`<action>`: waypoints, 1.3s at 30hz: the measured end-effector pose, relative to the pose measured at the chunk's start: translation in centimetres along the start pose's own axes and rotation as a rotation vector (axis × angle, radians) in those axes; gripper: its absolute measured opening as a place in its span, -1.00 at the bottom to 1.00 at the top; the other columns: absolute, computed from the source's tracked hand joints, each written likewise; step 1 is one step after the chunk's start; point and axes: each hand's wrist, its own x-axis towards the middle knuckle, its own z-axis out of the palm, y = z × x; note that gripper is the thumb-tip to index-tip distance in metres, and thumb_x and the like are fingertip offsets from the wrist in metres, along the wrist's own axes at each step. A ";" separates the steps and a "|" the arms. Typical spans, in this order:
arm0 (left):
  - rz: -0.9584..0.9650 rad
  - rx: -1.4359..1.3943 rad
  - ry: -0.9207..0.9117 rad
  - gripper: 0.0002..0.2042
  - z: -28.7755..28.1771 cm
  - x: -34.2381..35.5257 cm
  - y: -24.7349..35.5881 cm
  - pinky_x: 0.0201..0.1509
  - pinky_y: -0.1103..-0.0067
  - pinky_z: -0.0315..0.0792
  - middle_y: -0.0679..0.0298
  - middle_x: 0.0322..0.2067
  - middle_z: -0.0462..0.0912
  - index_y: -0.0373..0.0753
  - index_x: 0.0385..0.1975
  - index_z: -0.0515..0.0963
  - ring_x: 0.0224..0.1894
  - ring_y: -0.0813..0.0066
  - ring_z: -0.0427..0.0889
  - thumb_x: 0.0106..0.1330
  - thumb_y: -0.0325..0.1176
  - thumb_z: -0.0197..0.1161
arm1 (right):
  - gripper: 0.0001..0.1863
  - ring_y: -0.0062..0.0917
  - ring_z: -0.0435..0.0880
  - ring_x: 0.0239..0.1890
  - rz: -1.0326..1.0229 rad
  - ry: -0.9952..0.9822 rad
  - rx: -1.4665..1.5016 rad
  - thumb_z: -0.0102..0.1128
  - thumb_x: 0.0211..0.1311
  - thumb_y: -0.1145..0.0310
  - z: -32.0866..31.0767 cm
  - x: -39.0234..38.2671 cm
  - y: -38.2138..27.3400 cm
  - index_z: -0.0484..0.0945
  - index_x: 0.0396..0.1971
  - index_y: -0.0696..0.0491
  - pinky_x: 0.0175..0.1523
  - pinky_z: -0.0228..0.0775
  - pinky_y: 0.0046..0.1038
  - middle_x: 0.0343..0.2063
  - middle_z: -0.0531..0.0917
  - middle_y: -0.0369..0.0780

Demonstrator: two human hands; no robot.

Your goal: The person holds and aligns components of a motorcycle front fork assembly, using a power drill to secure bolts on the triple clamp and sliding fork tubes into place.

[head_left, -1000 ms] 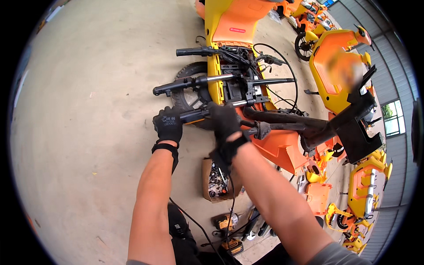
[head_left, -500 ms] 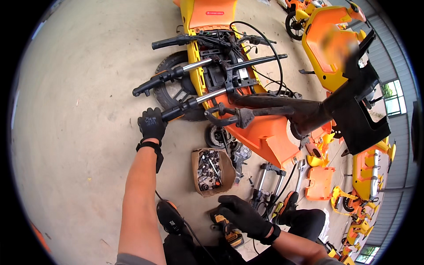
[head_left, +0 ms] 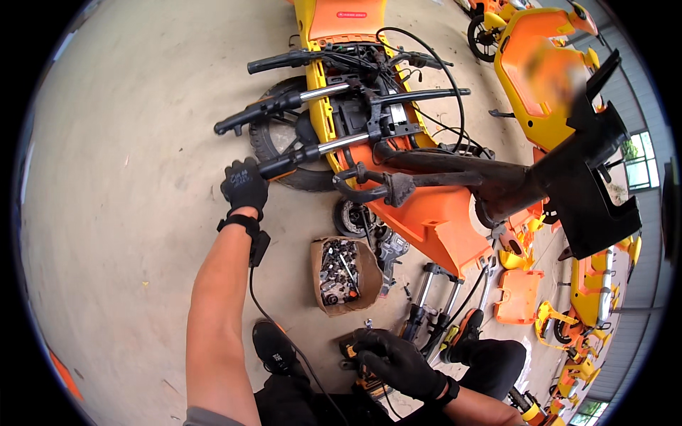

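My left hand [head_left: 245,186], in a black glove, is closed round the lower end of a front fork leg [head_left: 290,163] of a partly stripped yellow and orange scooter. The second fork leg [head_left: 266,111] lies beyond it, roughly parallel. My right hand [head_left: 401,366], also gloved, is low in front of me with its fingers curled. Under it is a yellow and black power drill [head_left: 348,346], partly covered by the hand. A small shiny metal piece [head_left: 369,323] shows just past the fingers. Whether they hold anything is hidden.
A cardboard box [head_left: 369,284] of small loose parts stands on the floor, with a grey power tool [head_left: 391,252] beside it. Another fork assembly [head_left: 430,298] lies near my foot. A black frame tube [head_left: 455,167] juts out right; orange panels [head_left: 518,295] and more scooters stand beyond.
My right hand has moved slightly down and right, its fingers now over the drill. The metal piece has come into sight. My left hand keeps its hold; the view has shifted slightly.
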 end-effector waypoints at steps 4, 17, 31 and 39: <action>0.096 -0.101 0.102 -0.65 -1.1 2.0 1.2 -0.06 0.21 0.50 0.14 -0.20 0.55 -0.14 -0.16 0.55 -0.04 0.09 0.53 0.00 -0.34 0.38 | -0.59 -0.41 0.66 -0.14 -0.005 0.007 0.086 0.20 0.29 0.36 -0.1 0.7 0.1 0.43 0.09 0.21 -0.03 0.49 -0.42 -0.11 0.61 -0.07; 0.096 -0.164 0.053 -0.48 1.8 0.7 0.7 -0.01 0.16 0.48 0.05 0.02 0.35 -0.19 0.03 0.43 0.16 -0.01 0.34 0.00 -0.32 0.40 | -0.60 -0.51 0.64 -0.04 -0.008 0.010 0.054 0.17 0.30 0.44 -1.2 1.0 -1.5 0.43 0.11 0.20 0.05 0.48 -0.48 0.01 0.59 -0.11; -0.124 -0.276 0.031 -0.24 0.3 -0.8 -2.1 0.02 0.16 0.50 -0.11 0.16 0.22 -0.26 0.26 0.16 0.06 -0.20 0.48 0.02 -0.34 0.36 | -0.68 -0.54 0.66 -0.11 -0.053 0.146 0.183 0.07 0.29 0.56 -2.2 -0.3 -4.5 0.45 0.04 0.27 0.02 0.49 -0.49 -0.15 0.65 -0.14; -0.212 -0.287 -0.214 -0.31 0.6 -2.6 -7.0 0.08 0.18 0.48 -0.20 0.07 0.38 -0.33 0.20 0.18 0.05 -0.18 0.52 0.06 -0.26 0.30 | -0.68 -0.48 0.65 -0.37 -0.451 0.421 0.403 -0.05 0.33 0.43 -4.2 -2.9 -9.3 0.41 0.01 0.26 -0.15 0.54 -0.41 -0.32 0.64 -0.06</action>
